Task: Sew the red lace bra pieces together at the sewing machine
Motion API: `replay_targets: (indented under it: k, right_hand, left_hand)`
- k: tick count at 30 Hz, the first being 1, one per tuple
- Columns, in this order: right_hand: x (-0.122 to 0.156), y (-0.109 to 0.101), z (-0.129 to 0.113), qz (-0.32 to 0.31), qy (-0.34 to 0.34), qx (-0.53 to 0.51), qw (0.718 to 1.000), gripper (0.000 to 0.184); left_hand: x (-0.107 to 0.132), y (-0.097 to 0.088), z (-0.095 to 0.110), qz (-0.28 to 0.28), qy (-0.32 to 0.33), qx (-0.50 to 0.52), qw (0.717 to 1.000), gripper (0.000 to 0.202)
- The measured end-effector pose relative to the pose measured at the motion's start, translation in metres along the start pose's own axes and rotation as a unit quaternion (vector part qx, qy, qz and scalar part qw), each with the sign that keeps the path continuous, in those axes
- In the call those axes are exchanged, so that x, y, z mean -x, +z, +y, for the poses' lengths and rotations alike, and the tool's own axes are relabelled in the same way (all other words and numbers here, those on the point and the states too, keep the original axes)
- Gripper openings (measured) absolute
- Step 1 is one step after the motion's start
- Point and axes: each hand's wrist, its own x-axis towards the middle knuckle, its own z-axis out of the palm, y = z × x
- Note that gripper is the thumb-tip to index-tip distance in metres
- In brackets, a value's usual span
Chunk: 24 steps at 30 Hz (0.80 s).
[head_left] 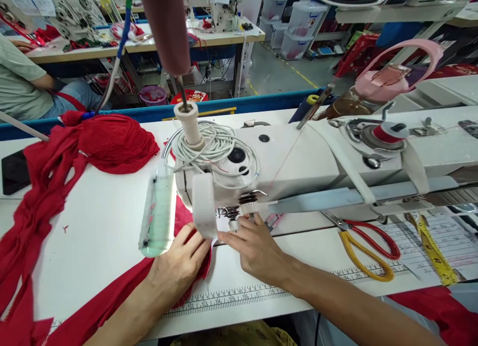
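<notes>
A white sewing machine stands in front of me, its head end between my hands. My left hand lies left of the needle area with bent fingers closed on red fabric, which shows beneath and beside it. Just right of the machine head, my right hand has its fingers drawn in near the tension knobs. The head partly hides its fingertips, so I cannot make out what they hold. A long red strip runs from under my left wrist toward the lower left.
A red fabric bundle and a dark phone lie left. Scissors, a yellow tape measure and written sheets lie right. A pink-lidded bottle stands behind the machine. A person sits at the far left.
</notes>
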Motion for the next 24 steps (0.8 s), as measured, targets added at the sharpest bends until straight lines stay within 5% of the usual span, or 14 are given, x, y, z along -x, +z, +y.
replay_targets:
  k: [4, 13, 19, 24]
  right_hand:
    - [-0.001, -0.001, 0.003, 0.023, 0.049, 0.000, 0.999, 0.041]
    - [-0.008, 0.002, 0.000, -0.021, -0.045, 0.067, 0.997, 0.034]
    - [-0.017, -0.003, 0.005, -0.018, -0.114, 0.101, 0.988, 0.029]
    - [-0.010, 0.002, 0.005, 0.000, -0.075, 0.065, 0.995, 0.036]
  left_hand:
    - [-0.003, 0.000, 0.004, 0.002, -0.003, -0.028, 1.000, 0.024]
    - [0.005, -0.001, 0.000, 0.024, 0.013, -0.042, 0.999, 0.031]
    - [0.012, 0.006, 0.011, 0.049, -0.064, -0.019, 0.997, 0.032]
    - [0.013, 0.010, 0.013, 0.074, -0.096, 0.038, 0.992, 0.029]
